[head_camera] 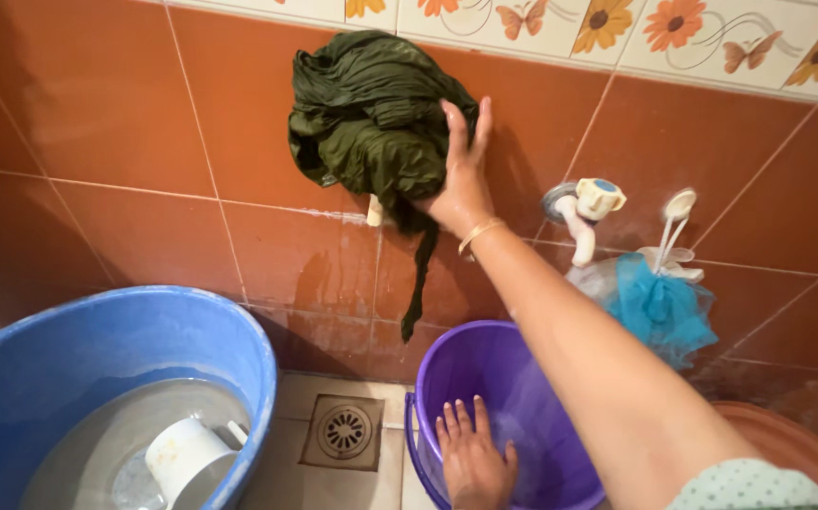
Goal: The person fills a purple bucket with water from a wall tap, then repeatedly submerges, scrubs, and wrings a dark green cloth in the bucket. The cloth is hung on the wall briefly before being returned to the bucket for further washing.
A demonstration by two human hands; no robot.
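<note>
Right arm reaching up and away, left hand resting low.

The right arm is stretching diagonally from the lower right corner toward the upper middle, forearm bare and nearly straight, with a pale patterned sleeve showing at the upper arm and a thin band circling the wrist. The right hand (pixel 461 175) is lying flat with its back to the camera, fingers extended upward and held close together, thumb spreading off to the side, palm pressing forward. The left hand (pixel 473 463) is sitting near the bottom edge, back up, fingers slightly spread and pointing up, with its wrist running out of view below.
</note>
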